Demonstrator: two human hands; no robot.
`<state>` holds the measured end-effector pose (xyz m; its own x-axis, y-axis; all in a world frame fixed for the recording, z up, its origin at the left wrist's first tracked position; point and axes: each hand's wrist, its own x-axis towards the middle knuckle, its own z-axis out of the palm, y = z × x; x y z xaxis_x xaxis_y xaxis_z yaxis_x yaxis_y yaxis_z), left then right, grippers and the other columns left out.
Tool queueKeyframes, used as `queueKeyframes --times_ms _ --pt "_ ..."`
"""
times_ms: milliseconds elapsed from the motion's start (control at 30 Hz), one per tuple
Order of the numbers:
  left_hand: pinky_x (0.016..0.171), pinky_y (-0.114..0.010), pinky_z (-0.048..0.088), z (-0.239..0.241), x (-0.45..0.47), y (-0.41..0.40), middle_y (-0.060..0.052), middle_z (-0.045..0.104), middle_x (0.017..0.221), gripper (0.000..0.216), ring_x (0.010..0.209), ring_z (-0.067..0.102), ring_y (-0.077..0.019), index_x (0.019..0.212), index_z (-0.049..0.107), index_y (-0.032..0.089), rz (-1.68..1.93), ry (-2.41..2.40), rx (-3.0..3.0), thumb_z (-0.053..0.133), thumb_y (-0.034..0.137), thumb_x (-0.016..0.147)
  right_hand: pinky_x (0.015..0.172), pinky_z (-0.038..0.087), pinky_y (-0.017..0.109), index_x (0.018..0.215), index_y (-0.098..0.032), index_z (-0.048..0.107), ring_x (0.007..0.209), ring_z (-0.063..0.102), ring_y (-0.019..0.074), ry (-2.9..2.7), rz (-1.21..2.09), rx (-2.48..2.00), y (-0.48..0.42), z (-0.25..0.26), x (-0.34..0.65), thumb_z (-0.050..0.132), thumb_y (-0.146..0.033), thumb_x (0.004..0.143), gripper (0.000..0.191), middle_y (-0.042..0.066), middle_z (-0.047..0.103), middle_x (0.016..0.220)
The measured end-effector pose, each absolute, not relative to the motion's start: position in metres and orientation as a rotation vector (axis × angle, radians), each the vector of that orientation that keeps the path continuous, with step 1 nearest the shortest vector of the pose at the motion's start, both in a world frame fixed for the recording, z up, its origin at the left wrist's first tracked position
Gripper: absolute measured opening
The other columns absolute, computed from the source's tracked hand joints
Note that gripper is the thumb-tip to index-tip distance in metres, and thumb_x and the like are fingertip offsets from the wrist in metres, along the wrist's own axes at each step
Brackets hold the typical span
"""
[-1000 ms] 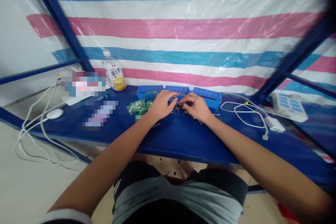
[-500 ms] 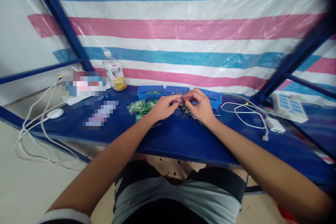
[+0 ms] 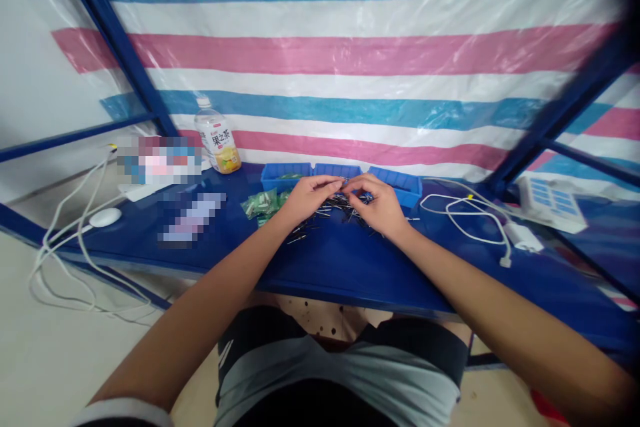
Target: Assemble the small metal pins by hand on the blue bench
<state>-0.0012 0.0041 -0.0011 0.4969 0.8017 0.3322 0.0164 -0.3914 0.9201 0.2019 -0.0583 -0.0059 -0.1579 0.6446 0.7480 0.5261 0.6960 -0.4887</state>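
Note:
My left hand (image 3: 309,201) and my right hand (image 3: 381,207) meet fingertip to fingertip above a loose pile of thin dark and silvery pin-like pieces (image 3: 340,203). Both have thumb and fingers drawn together in a pinch; whatever lies between them is too small to make out. Some of the thin pieces are spread below my left wrist. Close behind the hands stand three blue plastic bins: a left bin (image 3: 285,183), a middle bin (image 3: 338,169), partly hidden by my fingers, and a right bin (image 3: 411,191).
Small green-looking plastic bags (image 3: 261,204) lie left of the pile. A drink bottle (image 3: 218,137) stands at the back left, near a white mouse (image 3: 105,216). On the right are a white cable (image 3: 463,221), a charger (image 3: 523,237) and a device with blue keys (image 3: 553,203).
My right hand has lowered slightly and its raised fingers have flattened. The left hand has shifted a little left, and more of the thin pieces show beneath the hands.

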Motion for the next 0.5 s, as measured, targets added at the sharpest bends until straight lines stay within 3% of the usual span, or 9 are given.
queueKeyframes --times_ms 200,333,500 --pt "0.098 -0.042 0.059 -0.007 -0.002 0.009 -0.012 0.081 0.103 0.031 0.096 0.077 -0.0228 0.103 0.077 0.014 1.074 0.653 1.77 0.082 0.037 0.083 0.078 0.058 0.035 0.101 -0.022 0.074 0.094 0.071 0.0216 -1.673 0.338 -1.003 -0.053 -0.013 0.203 0.068 -0.03 0.094 0.012 0.006 0.075 0.102" --pt "0.092 -0.04 0.06 -0.009 -0.001 0.007 -0.01 0.08 0.098 0.025 0.094 0.077 -0.0221 0.094 0.071 0.015 1.067 0.665 1.819 0.084 0.032 0.08 0.076 0.06 0.034 0.115 -0.022 0.072 0.098 0.071 0.0226 -1.583 0.548 -0.987 -0.05 -0.017 0.203 0.076 -0.041 0.09 0.031 0.008 0.075 0.107" --pt "0.088 -0.038 0.061 -0.008 -0.002 0.002 -0.008 0.081 0.094 0.016 0.091 0.078 -0.0223 0.092 0.072 0.017 1.019 0.719 1.991 0.081 0.026 0.082 0.077 0.06 0.035 0.102 -0.021 0.077 0.087 0.072 0.0211 -1.615 0.642 -0.995 -0.049 -0.019 0.204 0.079 -0.047 0.087 0.03 0.006 0.078 0.097"
